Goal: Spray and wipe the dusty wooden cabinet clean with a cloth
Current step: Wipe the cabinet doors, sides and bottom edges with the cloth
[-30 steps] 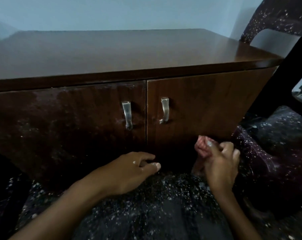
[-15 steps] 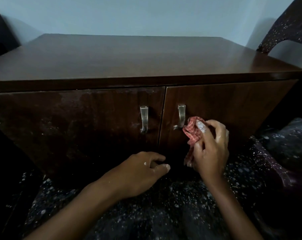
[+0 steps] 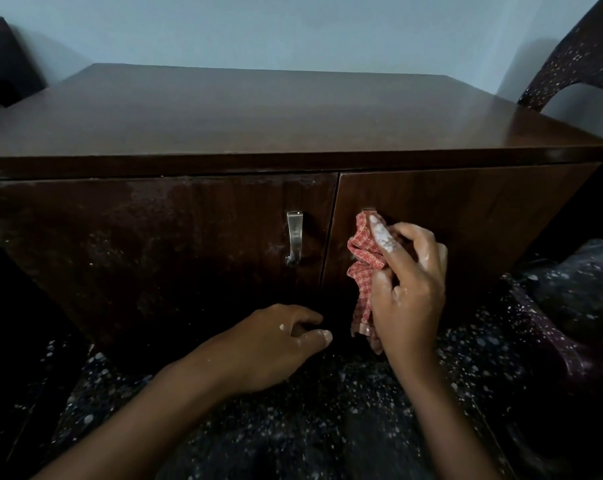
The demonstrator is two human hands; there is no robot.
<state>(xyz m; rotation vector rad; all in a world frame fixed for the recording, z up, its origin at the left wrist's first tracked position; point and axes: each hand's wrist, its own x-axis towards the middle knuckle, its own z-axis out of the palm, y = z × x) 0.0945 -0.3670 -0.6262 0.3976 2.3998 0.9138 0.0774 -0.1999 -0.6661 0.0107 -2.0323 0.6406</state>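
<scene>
1. Fingers [image 3: 383, 237] of the right hand [image 3: 411, 292] pinched the red checked cloth [image 3: 362, 252] against the cabinet [image 3: 258, 116] (right door, beside the seam).
2. Left hand [image 3: 276, 341], fingers loosely curled and empty, sat low before the cabinet.

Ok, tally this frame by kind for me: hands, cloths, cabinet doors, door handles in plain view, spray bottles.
Hands: 2 (left hand, right hand)
Cloths: 1 (red checked cloth, in the right hand)
Cabinet doors: 2 (left door, right door)
Handles in plain view: 1 (metal handle on the left door)
Spray bottles: 0
Total: 6
</scene>
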